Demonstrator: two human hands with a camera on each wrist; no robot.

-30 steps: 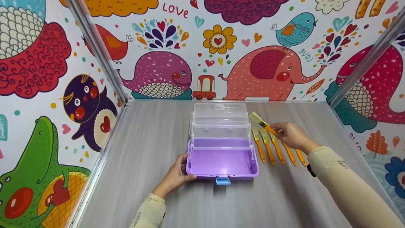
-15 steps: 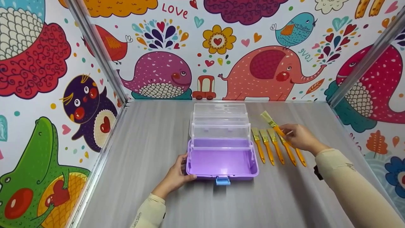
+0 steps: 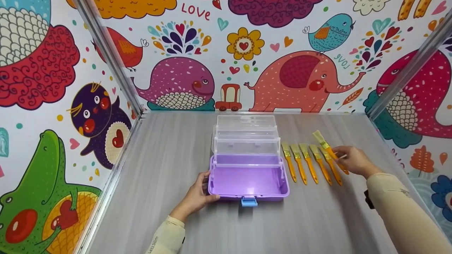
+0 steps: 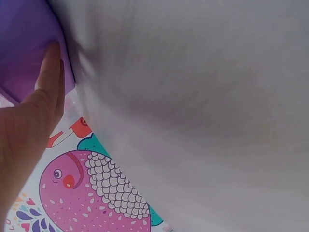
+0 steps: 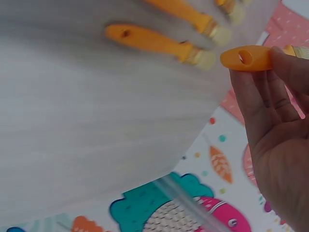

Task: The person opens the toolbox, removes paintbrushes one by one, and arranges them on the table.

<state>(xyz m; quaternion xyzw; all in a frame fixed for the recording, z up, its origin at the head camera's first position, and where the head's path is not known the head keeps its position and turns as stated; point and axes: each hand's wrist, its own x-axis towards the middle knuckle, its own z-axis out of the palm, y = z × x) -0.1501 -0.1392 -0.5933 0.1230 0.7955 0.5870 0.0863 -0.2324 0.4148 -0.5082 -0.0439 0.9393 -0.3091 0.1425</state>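
Observation:
A purple toolbox (image 3: 265,196) stands with its clear tiered trays (image 3: 247,146) folded back and its bottom bare. At its front left corner my left hand (image 3: 196,195) holds it, thumb at the front and fingers along the left wall; in the left wrist view those fingers lie straight on the purple side. My right hand (image 3: 355,160) pinches a paintbrush (image 3: 329,151) by its orange handle, bristles pointing up and away. In the right wrist view the thumb presses the handle (image 5: 258,58) against the fingers. Close left of it, several like paintbrushes (image 3: 310,167) lie in a row.
The grey table (image 3: 159,158) carries the toolbox and brushes. Printed cartoon panels (image 3: 240,70) wall it in at the back and both sides, with metal posts (image 3: 116,63) at the corners. A blue latch (image 3: 249,202) juts from the toolbox's front.
My right hand has carried the paintbrush rightward and a little nearer, from beside the toolbox to the right end of the brush row. My left hand has stayed on the toolbox.

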